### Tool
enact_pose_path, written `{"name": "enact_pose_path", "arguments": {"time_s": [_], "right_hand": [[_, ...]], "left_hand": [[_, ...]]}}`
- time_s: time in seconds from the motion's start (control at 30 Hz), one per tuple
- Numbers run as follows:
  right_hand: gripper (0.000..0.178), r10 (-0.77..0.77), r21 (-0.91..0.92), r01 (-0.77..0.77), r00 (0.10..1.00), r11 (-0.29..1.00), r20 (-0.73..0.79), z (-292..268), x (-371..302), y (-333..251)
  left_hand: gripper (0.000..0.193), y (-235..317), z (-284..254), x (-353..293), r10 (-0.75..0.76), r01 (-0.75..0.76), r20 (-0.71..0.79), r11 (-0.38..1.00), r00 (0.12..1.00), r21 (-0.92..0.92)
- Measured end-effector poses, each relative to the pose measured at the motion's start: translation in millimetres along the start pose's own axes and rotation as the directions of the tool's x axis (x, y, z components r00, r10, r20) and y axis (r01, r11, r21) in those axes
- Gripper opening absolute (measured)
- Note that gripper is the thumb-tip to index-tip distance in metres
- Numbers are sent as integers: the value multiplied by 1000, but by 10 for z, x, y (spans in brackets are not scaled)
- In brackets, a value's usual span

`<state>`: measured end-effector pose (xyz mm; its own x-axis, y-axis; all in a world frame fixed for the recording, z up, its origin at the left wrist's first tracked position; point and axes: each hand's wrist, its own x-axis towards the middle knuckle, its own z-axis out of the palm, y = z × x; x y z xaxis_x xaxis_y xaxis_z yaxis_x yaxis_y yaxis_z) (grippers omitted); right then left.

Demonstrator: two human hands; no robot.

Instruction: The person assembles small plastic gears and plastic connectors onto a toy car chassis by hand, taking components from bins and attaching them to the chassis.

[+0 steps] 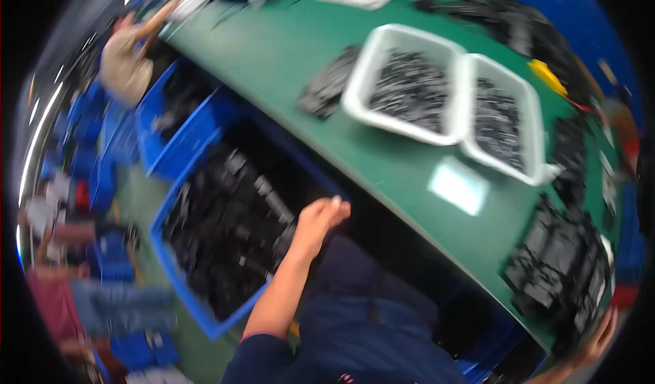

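Note:
My left hand hangs in front of me, above the gap between the table edge and a blue crate of black parts. Its fingers are curled together, and nothing shows in them. Far to the lower right, my right hand is at the picture's rim, its fingers stretched out and partly cut by the blur. It is beside a heap of black plastic-looking pieces on the green table; whether it touches them I cannot tell.
Two white tubs of small dark parts stand on the table, a pale bright sheet before them. Black pieces lie to their left. More blue crates line the left floor. A person works at the far left; others are behind.

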<state>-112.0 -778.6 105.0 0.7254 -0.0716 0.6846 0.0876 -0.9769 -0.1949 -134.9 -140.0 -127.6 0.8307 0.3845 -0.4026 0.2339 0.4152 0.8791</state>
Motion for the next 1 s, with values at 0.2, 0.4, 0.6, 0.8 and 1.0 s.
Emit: {"name": "enact_pose_path", "arguments": {"time_s": [0.2, 0.4, 0.6, 0.8, 1.0], "right_hand": [[24, -142, 497, 147, 989, 855, -46, 970, -639, -2009], [9, -168, 566, -205, 827, 799, 536, 1261, -1055, -2667], [13, -159, 590, -416, 709, 692, 687, 1263, -1132, -2982], [16, -275, 583, -213, 723, 784, 634, 1282, -961, -3120], [11, -274, 522, -41, 814, 852, 511, 1375, -544, -3007]], "left_hand": [[38, -1369, -1472, 428, 230, 286, -754, 826, 615, 485], [69, -1749, -2219, 626, -24, 432, -854, 870, 520, 239], [84, -2031, -2698, 1045, 55, 220, -732, 936, 679, 275], [34, -2001, -2274, 1482, -119, 433, -643, 827, 757, 358], [14, -1454, -1684, 615, -86, -19, -561, 984, 824, -178]]}}
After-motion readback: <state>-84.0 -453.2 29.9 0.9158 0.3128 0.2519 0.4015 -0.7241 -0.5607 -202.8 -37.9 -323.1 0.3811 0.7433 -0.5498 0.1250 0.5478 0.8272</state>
